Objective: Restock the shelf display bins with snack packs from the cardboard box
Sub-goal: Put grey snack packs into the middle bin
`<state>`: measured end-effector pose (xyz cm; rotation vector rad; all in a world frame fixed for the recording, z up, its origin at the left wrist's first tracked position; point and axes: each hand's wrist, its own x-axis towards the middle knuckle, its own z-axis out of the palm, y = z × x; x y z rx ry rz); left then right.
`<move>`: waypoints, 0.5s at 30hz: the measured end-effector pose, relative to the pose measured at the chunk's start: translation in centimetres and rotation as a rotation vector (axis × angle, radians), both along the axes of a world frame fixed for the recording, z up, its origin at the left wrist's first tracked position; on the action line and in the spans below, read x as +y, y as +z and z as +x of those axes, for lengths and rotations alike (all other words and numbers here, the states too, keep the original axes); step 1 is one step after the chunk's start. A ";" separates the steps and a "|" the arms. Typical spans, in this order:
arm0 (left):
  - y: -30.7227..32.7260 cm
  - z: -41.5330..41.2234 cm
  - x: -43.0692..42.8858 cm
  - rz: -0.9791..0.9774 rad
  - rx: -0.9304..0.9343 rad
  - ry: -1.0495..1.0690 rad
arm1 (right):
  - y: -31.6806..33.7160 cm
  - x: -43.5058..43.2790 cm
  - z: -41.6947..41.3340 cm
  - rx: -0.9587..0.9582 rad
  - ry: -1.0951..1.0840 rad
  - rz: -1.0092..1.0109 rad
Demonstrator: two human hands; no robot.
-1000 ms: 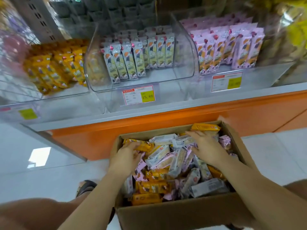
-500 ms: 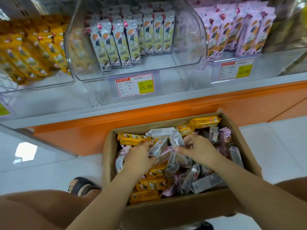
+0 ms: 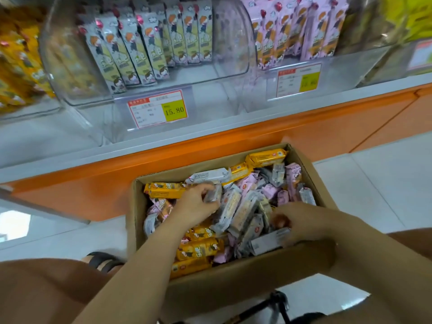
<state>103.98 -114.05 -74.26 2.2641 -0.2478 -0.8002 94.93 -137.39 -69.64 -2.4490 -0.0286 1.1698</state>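
On the floor (image 3: pixel 374 183) below the shelf (image 3: pixel 210 142) sits 1 box (image 3: pixel 233 288) of mixed packs: yellow, pink, grey, too jumbled to count. L hand (image 3: pixel 194 206) curls round a grey pack (image 3: pixel 211 195) mid-box. R hand (image 3: pixel 304 223) lies on a 2nd grey pack (image 3: pixel 268 240) by the near wall, blurred; can't tell its grip. Above, 3 bins (image 3: pixel 233 61) show plainly: yellow, grey, pink stock. Tag (image 3: pixel 157 108) reads 15.80.

Nearest, before the shelf (image 3: pixel 163 147): cardboard box (image 3: pixel 245 284), snack packs (image 3: pixel 236 213) heaped inside. Behind, on the shelf: display bins (image 3: pixel 233 54) side by side, price tags (image 3: pixel 157 108) in front.
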 end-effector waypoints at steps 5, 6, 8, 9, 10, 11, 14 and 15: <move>0.4 -0.2 0.0 0.035 0.095 0.025 | 1.2 -0.8 0.7 -0.084 0.029 0.025; 0.6 -0.1 0.2 0.028 0.116 0.044 | 1.7 -1.2 0.9 -0.125 -0.020 0.062; 0.8 0.1 0.6 -0.029 0.129 0.094 | 2.0 -1.3 1.1 -0.172 -0.236 0.205; 0.9 0.3 0.8 -0.066 0.116 0.122 | 1.9 -0.8 1.1 -0.171 -0.364 0.287; 0.8 0.6 0.9 -0.101 0.092 0.150 | 1.4 0.0 1.0 -0.174 -0.454 0.328; 0.8 0.8 0.9 -0.131 0.065 0.176 | 0.7 1.0 0.9 -0.183 -0.499 0.324; 0.5 1.0 1.0 -0.128 -0.029 0.136 | -1.4 3.9 0.7 -0.194 -0.526 0.283; 0.4 0.9 1.0 -0.075 -0.093 0.066 | -1.8 4.4 0.8 -0.191 -0.536 0.275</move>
